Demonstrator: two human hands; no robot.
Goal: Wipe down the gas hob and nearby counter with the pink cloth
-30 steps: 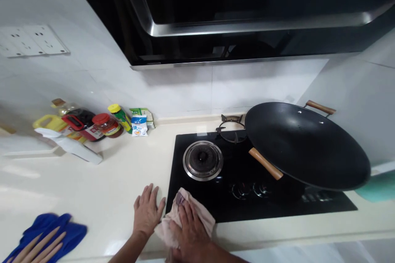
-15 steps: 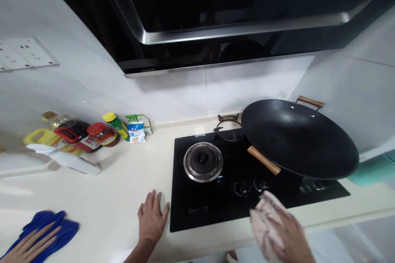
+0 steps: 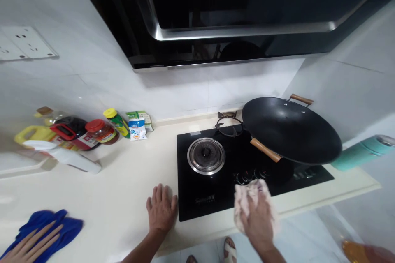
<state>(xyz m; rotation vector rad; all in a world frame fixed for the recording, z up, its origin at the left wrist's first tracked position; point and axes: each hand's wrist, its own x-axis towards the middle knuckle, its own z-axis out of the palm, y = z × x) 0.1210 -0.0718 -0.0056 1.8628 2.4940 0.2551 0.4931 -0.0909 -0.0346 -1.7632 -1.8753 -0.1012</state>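
Note:
My left hand (image 3: 162,209) lies flat on the cream counter, fingers spread, beside the left front corner of the black gas hob (image 3: 210,189). It holds nothing. My right hand (image 3: 259,222) is on a pale pink patterned cloth (image 3: 247,193), pressing it at the hob's front edge just below the control knobs (image 3: 251,176). The cloth is slightly blurred and bunched under the fingers. To the upper left of that hand is a bare burner (image 3: 206,156) with a steel ring. A large black wok (image 3: 290,131) with wooden handles sits on the right side of the hob.
Another person's hand (image 3: 37,244) rests on a blue cloth (image 3: 66,230) at lower left. A white spray bottle (image 3: 74,159), a red-lidded jar (image 3: 103,133) and several bottles line the back left. A pot ring (image 3: 230,127) leans behind the hob. A green tumbler (image 3: 358,154) stands right; a range hood (image 3: 234,33) overhangs.
My right hand and the pink cloth have moved left along the hob's front, to below the knobs. My left hand stays on the counter by the corner. The view has shifted slightly.

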